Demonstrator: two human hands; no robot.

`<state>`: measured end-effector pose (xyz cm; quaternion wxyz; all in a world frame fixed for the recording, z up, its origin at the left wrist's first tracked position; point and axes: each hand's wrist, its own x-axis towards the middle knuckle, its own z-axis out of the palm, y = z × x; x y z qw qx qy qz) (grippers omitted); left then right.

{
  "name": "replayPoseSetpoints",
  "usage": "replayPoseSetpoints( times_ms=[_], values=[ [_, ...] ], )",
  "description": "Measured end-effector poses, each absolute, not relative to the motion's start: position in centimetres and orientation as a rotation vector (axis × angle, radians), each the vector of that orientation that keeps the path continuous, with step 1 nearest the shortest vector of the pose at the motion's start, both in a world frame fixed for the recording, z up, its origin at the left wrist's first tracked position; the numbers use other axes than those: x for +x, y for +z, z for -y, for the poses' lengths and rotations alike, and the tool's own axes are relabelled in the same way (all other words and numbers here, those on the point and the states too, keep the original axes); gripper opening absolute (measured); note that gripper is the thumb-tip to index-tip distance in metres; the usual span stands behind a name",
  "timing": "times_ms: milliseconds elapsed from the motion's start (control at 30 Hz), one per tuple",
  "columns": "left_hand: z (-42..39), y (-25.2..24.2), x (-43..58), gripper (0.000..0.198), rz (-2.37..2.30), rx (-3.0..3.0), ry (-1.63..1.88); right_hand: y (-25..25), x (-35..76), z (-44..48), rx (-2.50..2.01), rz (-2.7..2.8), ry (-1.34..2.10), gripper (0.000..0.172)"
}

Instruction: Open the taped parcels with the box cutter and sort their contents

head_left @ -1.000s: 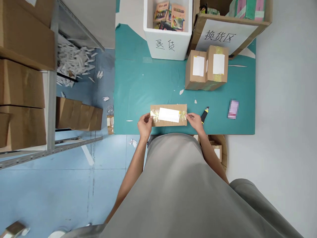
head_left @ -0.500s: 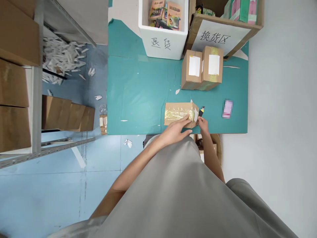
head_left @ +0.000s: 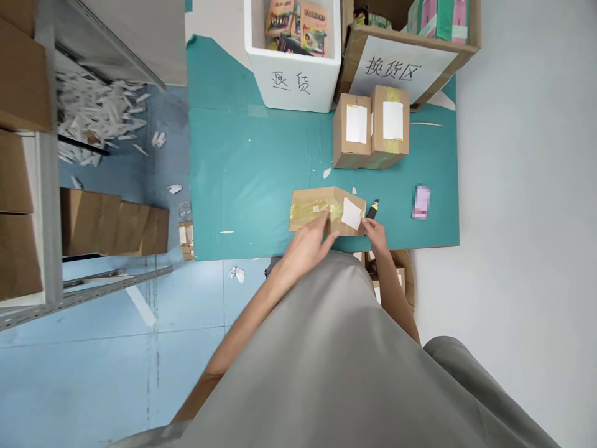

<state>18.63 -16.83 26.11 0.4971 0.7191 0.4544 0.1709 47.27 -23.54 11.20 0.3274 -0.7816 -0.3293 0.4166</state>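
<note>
A small cardboard box (head_left: 303, 208) with yellowish tape and a white label (head_left: 351, 213) lies near the front edge of the green table. My left hand (head_left: 310, 244) rests on the taped face and near edge of the box, its fingers apart. At the box's right end, the fingers of my right hand (head_left: 374, 235) are pinched together at the corner beside the label. A black and yellow box cutter (head_left: 372, 209) lies just beyond the right fingertips; whether they touch it is unclear.
Two taped boxes (head_left: 352, 132) (head_left: 390, 128) stand behind. Further back are a white bin (head_left: 298, 84) of booklets and a large labelled carton (head_left: 401, 68). A pink item (head_left: 421, 203) lies at right. Shelving (head_left: 49, 186) with cartons is at left.
The small box has turned and tilted, so its labelled end now faces up more. My left hand has moved left along it. The whole view has shifted slightly.
</note>
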Motion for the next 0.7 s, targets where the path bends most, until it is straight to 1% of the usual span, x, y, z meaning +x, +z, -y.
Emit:
replayPoseSetpoints(
  times_ms=[67,200,367,467,567,700],
  values=[
    [15.5,25.6,16.3,0.054,-1.231,1.601,0.493,11.1,46.4,22.8,-2.026,0.739,1.121,0.078],
    [13.3,22.6,11.7,0.050,-1.445,1.380,0.614,11.1,43.0,21.1,-1.914,0.737,1.149,0.062],
    [12.1,17.7,7.7,0.052,-1.523,1.366,0.630,12.0,39.0,19.0,-1.974,0.935,1.171,0.050],
    [11.7,15.8,5.9,0.050,-1.580,1.413,0.653,14.2,37.0,18.6,-1.950,1.097,1.145,0.045],
    [10.9,14.4,3.9,0.045,-1.733,1.439,0.655,17.4,33.6,18.8,-1.764,1.358,1.139,0.051],
    [9.6,12.5,1.2,0.040,-1.786,1.275,0.659,20.4,26.2,18.8,-1.461,1.746,1.186,0.072]
  ],
)
